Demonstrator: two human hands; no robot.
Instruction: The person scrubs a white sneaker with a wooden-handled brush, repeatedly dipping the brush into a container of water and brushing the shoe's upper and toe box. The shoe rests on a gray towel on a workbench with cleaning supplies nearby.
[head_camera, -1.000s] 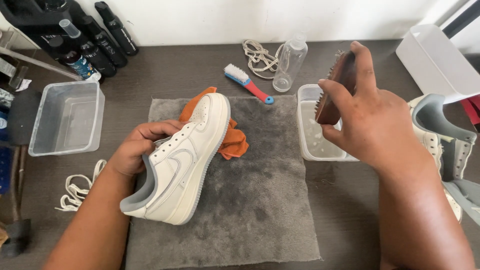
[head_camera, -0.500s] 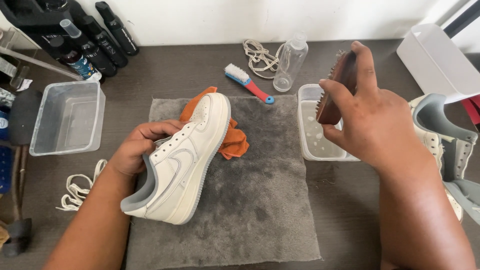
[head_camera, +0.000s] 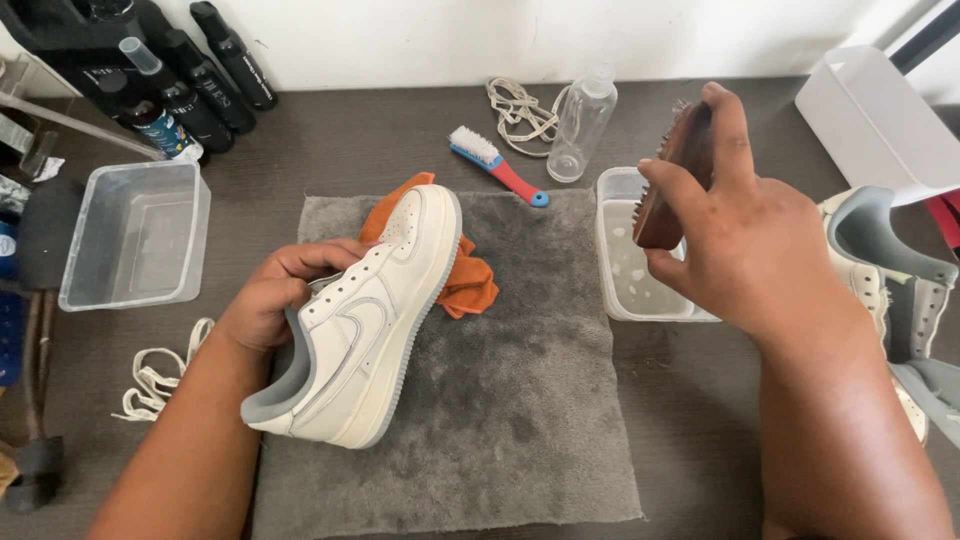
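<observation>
Gripping the wooden brush (head_camera: 672, 186) in my right hand (head_camera: 745, 245), I hold it tilted up at the right of centre, thumb along the top edge and fingers curled round the back, just above the clear tub of water (head_camera: 625, 280) that sits beside the mat's right edge. My left hand (head_camera: 275, 295) is closed on the cream sneaker (head_camera: 365, 325), fingers tucked in at the lace opening, holding the shoe tipped on its side in the middle of the frame with its grey sole edge facing right. The toe lies over an orange cloth (head_camera: 470, 280), and both rest on the grey mat (head_camera: 520, 420).

Above the mat lie a small blue and red brush (head_camera: 497, 166), a clear spray bottle (head_camera: 581, 125) and a coil of laces (head_camera: 515, 110). At the left stands an empty clear tub (head_camera: 135, 235), with more laces (head_camera: 155, 380) below it and dark bottles (head_camera: 200, 75) in the upper left corner. A second sneaker (head_camera: 890, 290) lies at the right edge, below a white bin (head_camera: 875, 120).
</observation>
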